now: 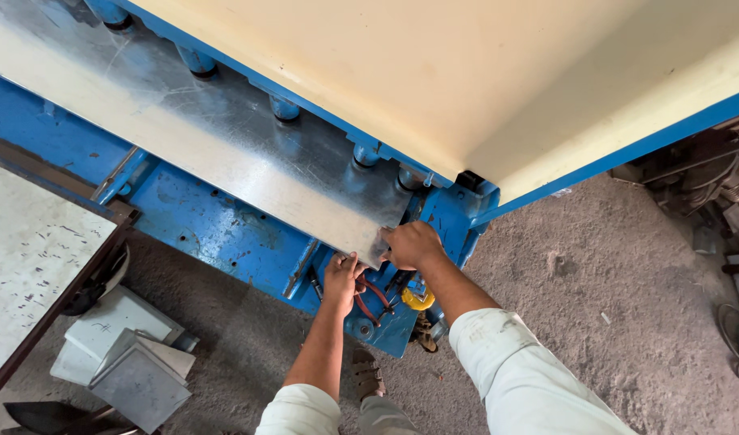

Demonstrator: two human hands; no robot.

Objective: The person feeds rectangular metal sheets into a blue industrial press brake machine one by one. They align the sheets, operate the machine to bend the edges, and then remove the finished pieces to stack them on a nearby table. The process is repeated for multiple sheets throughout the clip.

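A long shiny metal sheet [224, 137] lies on the bed of a blue machine [216, 229], under a row of blue hold-down cylinders [284, 108]. My right hand [412, 244] grips the sheet's near right corner, fingers curled over its edge. My left hand [343, 279] is just below and to the left, pinching the sheet's near edge from underneath. Both forearms reach up from white rolled sleeves. A cream-coloured machine cover [466, 72] with blue trim hangs over the sheet's far side.
A table with a worn white top [31, 258] stands at left. Folded grey metal boxes [132, 358] lie on the dusty floor below it. A yellow part and red cables [418, 300] hang at the machine's corner. Scrap parts [728, 217] sit at right.
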